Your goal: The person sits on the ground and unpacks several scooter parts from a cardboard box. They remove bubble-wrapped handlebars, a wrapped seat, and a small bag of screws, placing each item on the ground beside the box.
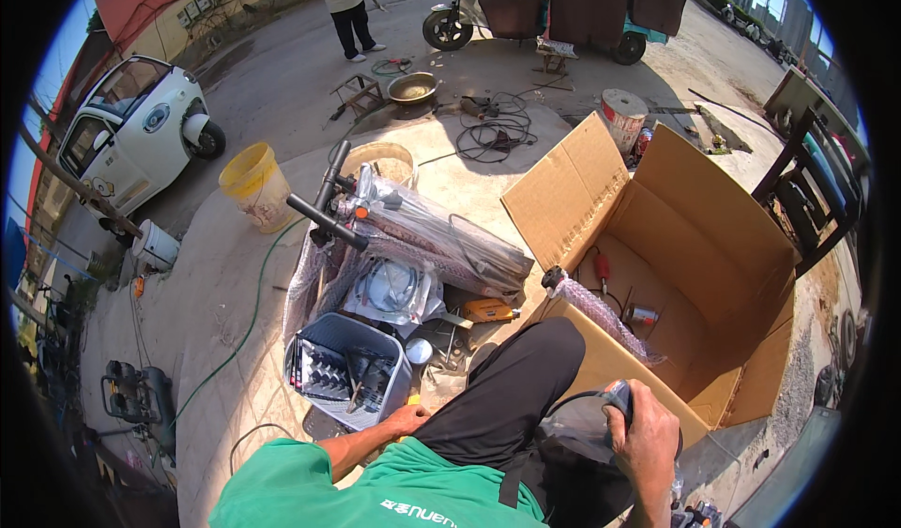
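My right hand [646, 433] grips a dark grey-and-black part [619, 396] with an orange-red mark on its top, above my right thigh. Clear plastic film [581, 419] and a black curved strip hang beside that part. My left hand [410, 419] is low beside my other leg, next to a grey plastic basket [401, 387]. A small yellow piece [414, 400] shows by its fingers, but whether they hold it is unclear. Inside the basket lie a packaged set of dark parts [324, 369] and loose tools.
A big open cardboard box [704, 274] stands at right, a bubble-wrapped tube [598, 310] leaning over its near wall. Wrapped frames with black handlebars [327, 222] lie ahead. A green hose [246, 331] crosses the ground. Beyond are a yellow bucket [257, 186], cables [496, 130] and a standing person [348, 7].
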Demonstrator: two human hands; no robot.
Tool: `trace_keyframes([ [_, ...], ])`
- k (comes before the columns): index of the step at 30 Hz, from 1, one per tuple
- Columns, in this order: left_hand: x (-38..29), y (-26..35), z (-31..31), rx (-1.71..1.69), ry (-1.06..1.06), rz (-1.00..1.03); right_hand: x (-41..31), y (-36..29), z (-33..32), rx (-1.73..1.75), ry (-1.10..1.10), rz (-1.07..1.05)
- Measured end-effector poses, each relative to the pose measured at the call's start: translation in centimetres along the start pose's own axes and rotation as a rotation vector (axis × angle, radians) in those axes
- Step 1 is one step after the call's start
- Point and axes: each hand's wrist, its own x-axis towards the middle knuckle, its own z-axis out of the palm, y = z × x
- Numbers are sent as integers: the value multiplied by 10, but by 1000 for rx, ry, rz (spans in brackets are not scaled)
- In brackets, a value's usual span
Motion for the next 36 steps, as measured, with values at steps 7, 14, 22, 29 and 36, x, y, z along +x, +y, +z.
trace_keyframes([
  [7,9,13,4,206,69,170,3,13,-11,-17,-43,-30],
  [14,40,46,30,204,-67,170,-6,23,-12,-50,50,-100],
  [22,40,75,39,162,-153,114,-13,29,-13,-43,69,-131],
  [29,47,97,33,127,-172,91,-16,27,-14,-20,32,-75],
  [36,47,104,33,57,-186,65,-17,25,-16,-16,47,-63],
])
